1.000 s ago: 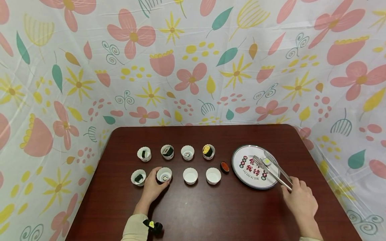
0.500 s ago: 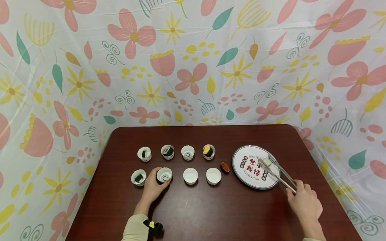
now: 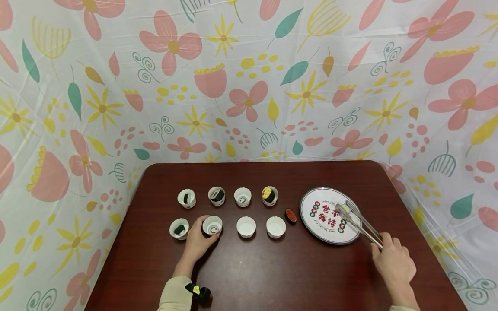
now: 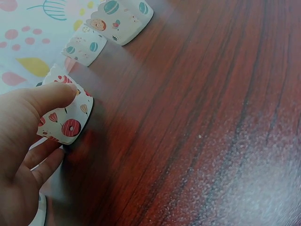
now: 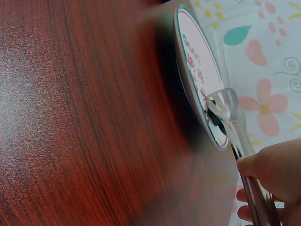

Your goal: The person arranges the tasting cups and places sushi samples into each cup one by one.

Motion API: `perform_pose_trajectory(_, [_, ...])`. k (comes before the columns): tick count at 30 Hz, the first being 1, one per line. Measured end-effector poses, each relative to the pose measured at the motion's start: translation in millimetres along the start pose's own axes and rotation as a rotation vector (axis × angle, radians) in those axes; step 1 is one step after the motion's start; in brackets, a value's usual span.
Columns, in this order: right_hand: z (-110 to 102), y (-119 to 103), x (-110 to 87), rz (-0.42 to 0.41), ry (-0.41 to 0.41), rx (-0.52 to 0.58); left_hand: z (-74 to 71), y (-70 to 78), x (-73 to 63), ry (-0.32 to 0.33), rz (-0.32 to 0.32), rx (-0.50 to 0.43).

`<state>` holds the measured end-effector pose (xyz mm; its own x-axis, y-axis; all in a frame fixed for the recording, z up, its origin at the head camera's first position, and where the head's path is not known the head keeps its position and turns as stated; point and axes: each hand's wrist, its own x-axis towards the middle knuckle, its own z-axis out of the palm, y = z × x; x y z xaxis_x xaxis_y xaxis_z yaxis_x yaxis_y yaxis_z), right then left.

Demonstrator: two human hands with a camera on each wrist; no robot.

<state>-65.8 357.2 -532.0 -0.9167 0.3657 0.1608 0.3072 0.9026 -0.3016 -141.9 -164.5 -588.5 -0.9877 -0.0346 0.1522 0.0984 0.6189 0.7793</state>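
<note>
My left hand [image 3: 198, 242] grips a white paper baking cup [image 3: 212, 227] in the front row, thumb and fingers around its side. A small swirl-like piece shows inside it. In the left wrist view the cup [image 4: 70, 110] has a red and brown printed pattern. My right hand [image 3: 394, 261] holds metal tongs [image 3: 365, 231] by the handles, their tips over the right part of a round white plate [image 3: 317, 226] with red characters. A small sushi piece [image 3: 345, 208] lies between the tips, mostly hidden; its dark side [image 5: 215, 118] shows in the right wrist view. I cannot tell whether the tongs pinch it.
Several other paper cups stand in two rows; the front-left cup [image 3: 173, 232] and three back ones hold sushi pieces, one with yellow topping [image 3: 267, 194]. A red-topped sushi [image 3: 290, 216] lies on the dark wooden table [image 3: 249, 276] left of the plate. Floral cloth [image 3: 249, 86] hangs behind.
My right hand and the tongs have shifted slightly right and down, and the tongs' tips have drawn closer together around the small sushi piece. My left hand stays on its cup.
</note>
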Motion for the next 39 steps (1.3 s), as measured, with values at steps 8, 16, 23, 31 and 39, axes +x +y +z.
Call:
perform_pose_trajectory(8, [2.8,0.5,-0.2,0.02,-0.008,0.004,-0.9,1.1,-0.3,0.004,0.009,0.003])
perform_pose_trajectory(16, [2.1,0.8,0.0,0.025,-0.018,0.004,-2.1,2.7,-1.7,-0.015,-0.002,-0.001])
perform_pose_trajectory(23, [1.9,1.1,-2.7,0.02,-0.019,0.009,-6.0,5.1,-3.6,-0.049,-0.02,-0.006])
perform_pose_trajectory(31, [0.2,1.1,-3.6,0.016,0.031,0.023,-16.4,13.2,-5.0,-0.09,0.003,0.039])
perform_pose_trajectory(39, [-4.3,-2.9,-3.8,0.011,0.05,0.031,-22.5,36.7,-1.6,-0.067,0.121,0.078])
